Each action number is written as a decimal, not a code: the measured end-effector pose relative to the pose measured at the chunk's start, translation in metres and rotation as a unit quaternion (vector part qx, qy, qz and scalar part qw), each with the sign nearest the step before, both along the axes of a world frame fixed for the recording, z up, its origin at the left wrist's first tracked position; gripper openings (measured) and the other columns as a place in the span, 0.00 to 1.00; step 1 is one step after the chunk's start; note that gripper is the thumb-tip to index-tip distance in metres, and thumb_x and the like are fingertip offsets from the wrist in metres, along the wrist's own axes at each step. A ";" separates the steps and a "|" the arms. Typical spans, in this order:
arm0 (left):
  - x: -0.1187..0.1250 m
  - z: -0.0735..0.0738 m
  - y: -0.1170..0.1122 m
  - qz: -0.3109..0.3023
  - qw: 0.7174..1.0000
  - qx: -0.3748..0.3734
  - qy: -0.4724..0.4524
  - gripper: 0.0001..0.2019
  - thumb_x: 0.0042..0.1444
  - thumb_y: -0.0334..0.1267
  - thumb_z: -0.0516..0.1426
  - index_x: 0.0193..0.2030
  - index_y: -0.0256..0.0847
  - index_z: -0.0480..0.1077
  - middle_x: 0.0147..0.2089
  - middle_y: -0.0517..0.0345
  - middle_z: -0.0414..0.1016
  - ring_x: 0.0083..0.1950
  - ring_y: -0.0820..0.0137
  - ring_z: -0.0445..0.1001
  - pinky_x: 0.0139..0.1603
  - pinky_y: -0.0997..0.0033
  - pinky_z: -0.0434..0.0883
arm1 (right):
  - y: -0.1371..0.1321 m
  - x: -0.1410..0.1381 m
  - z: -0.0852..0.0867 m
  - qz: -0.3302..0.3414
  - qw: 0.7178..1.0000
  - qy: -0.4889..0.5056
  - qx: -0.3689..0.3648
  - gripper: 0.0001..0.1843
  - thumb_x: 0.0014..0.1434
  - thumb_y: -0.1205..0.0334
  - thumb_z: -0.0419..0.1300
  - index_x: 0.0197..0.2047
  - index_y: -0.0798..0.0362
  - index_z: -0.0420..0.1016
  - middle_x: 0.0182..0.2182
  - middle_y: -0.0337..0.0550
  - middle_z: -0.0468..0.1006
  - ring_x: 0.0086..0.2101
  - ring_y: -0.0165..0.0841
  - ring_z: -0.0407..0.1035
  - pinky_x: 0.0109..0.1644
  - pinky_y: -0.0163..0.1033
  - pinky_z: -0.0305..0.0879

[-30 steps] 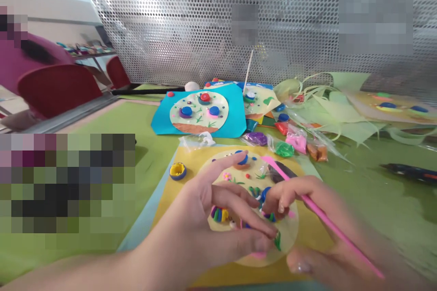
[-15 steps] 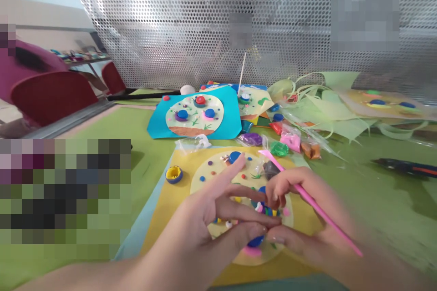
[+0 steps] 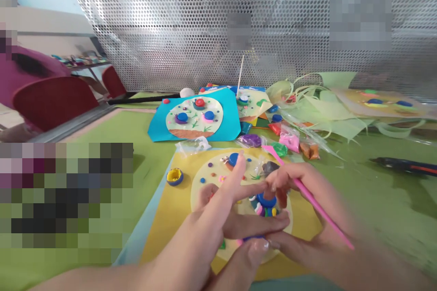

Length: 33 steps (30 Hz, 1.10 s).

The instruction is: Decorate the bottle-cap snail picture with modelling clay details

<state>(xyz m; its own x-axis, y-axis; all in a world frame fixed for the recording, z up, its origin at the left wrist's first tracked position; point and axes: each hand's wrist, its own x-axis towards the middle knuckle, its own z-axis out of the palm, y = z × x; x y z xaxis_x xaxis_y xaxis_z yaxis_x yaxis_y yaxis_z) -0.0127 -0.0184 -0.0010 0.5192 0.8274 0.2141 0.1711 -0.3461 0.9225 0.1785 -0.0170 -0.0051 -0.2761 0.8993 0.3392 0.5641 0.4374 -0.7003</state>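
My left hand [image 3: 221, 218] lies over a pale yellow paper disc [image 3: 205, 177] on a yellow sheet [image 3: 170, 209], its fingers stretched out and spread among small clay pieces. My right hand [image 3: 300, 209] is closed round a pink modelling tool [image 3: 307, 195] that slants up to the left. Its fingertips touch a blue clay button [image 3: 266, 200] with coloured bits round it. Another blue button [image 3: 233, 158] sits near the disc's far edge, beside my left index fingertip.
A blue card with a finished clay disc [image 3: 194, 120] lies further back. Bags of coloured clay [image 3: 290, 141] and pale green paper strips [image 3: 327, 113] sit at the right. A small yellow-and-blue clay cup [image 3: 174, 176] is left of the sheet. A dark pen [image 3: 403, 166] lies far right. A perforated metal screen stands behind.
My left hand has turned more on edge and slid forward, with the index finger up by the far blue button. My right hand has moved slightly up onto the near blue button.
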 end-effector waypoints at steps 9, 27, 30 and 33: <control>0.000 -0.007 0.003 -0.098 0.994 0.021 -0.046 0.32 0.62 0.46 0.47 0.66 0.55 0.31 0.55 0.55 0.71 0.56 0.59 0.69 0.49 0.61 0.73 | -0.004 -0.010 0.007 -0.054 0.995 0.064 -0.056 0.22 0.42 0.63 0.66 0.37 0.45 0.57 0.30 0.34 0.65 0.31 0.34 0.63 0.26 0.36 0.65; -0.005 0.008 0.005 -0.157 0.941 -0.224 -0.199 0.24 0.62 0.43 0.49 0.61 0.68 0.46 0.66 0.64 0.55 0.61 0.63 0.63 0.57 0.66 0.66 | 0.001 0.006 0.002 -0.027 0.996 0.068 -0.054 0.21 0.45 0.64 0.64 0.38 0.44 0.57 0.31 0.34 0.64 0.32 0.34 0.62 0.31 0.37 0.66; -0.002 0.002 0.003 -0.146 0.944 -0.216 -0.204 0.26 0.61 0.45 0.50 0.62 0.67 0.43 0.66 0.64 0.54 0.62 0.64 0.62 0.56 0.68 0.67 | 0.000 -0.002 0.002 -0.059 0.992 0.081 -0.081 0.20 0.44 0.64 0.63 0.38 0.44 0.57 0.32 0.34 0.64 0.34 0.33 0.62 0.31 0.36 0.66; -0.001 -0.003 0.002 -0.133 0.959 -0.185 -0.167 0.26 0.62 0.46 0.50 0.63 0.66 0.43 0.63 0.66 0.60 0.62 0.66 0.61 0.65 0.63 0.54 | 0.000 -0.008 0.001 -0.070 0.991 0.083 -0.074 0.21 0.45 0.64 0.63 0.38 0.44 0.56 0.32 0.33 0.63 0.33 0.32 0.61 0.32 0.34 0.66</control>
<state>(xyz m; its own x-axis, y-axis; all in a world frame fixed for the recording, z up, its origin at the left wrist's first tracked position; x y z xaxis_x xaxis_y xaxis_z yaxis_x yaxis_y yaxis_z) -0.0134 -0.0162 -0.0044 0.6752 0.7273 0.1229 -0.2051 0.0251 0.9784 0.1702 -0.0173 -0.0039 -0.0954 0.9681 0.2318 0.4837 0.2486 -0.8392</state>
